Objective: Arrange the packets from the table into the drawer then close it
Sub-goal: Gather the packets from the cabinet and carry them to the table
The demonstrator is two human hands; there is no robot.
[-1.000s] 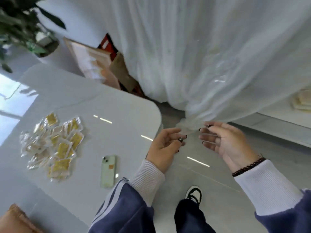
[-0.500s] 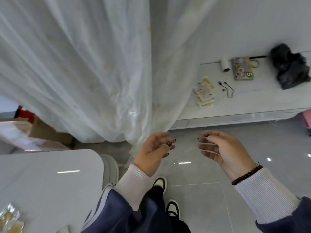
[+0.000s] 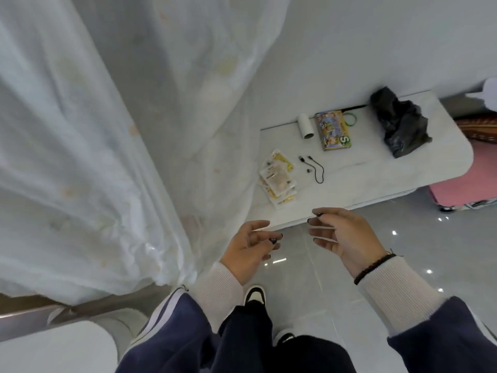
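Head view, your hands: your left hand (image 3: 251,247) and right hand (image 3: 341,234) float side by side at 6 o'clock of centre, palms facing each other, fingers loosely bent; each grip is apart and holds nothing.
Head view, packets: a small stack of packets (image 3: 278,179) lies on the white worktop (image 3: 376,170) at 12 o'clock from your hands, near its front edge, just beside a short black cable (image 3: 314,168) at its 3 o'clock.
Head view, other things: farther back, at 1 o'clock, sit a white roll (image 3: 305,126), a colourful box (image 3: 333,130) and a crumpled black bag (image 3: 400,122). A sheer curtain (image 3: 107,130) fills 9 to 11 o'clock.
Head view, drawer: none is plainly visible; you cannot tell whether it sits under that worktop's front edge.
Progress: judging from empty hands and packets lying out, nothing here is stowed yet. Left for you: open or find the drawer, arrange the packets inside, push it closed.
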